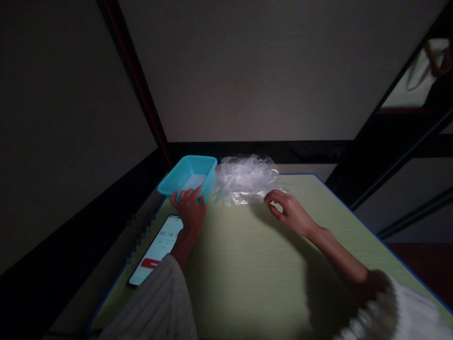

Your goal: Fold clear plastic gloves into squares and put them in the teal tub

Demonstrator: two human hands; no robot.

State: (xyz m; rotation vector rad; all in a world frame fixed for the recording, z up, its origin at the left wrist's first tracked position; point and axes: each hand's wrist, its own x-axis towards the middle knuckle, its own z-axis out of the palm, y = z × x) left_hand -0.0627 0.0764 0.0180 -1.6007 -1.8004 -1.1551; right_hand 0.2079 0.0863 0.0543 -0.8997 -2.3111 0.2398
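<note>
At the far left of the table a turquoise plastic basket (170, 183) stands with something flat and whitish (195, 181) inside. My left hand (191, 205) is at its near side, fingers bent over the rim and closed on it. A crumpled pile of clear plastic bags (247, 177) lies to the right of the basket. By the pile's near right edge is my right hand (288, 211), thumb and forefinger drawn together in a pinch. Whether a bit of the plastic is between those fingertips cannot be made out.
A phone (159, 248) with a running timer lies at the table's left edge, partly covered by my left forearm. The pale green table (247, 274) has a blue edge. Behind it rises a grey panel (255, 85); a white bag (410, 82) shows at upper right.
</note>
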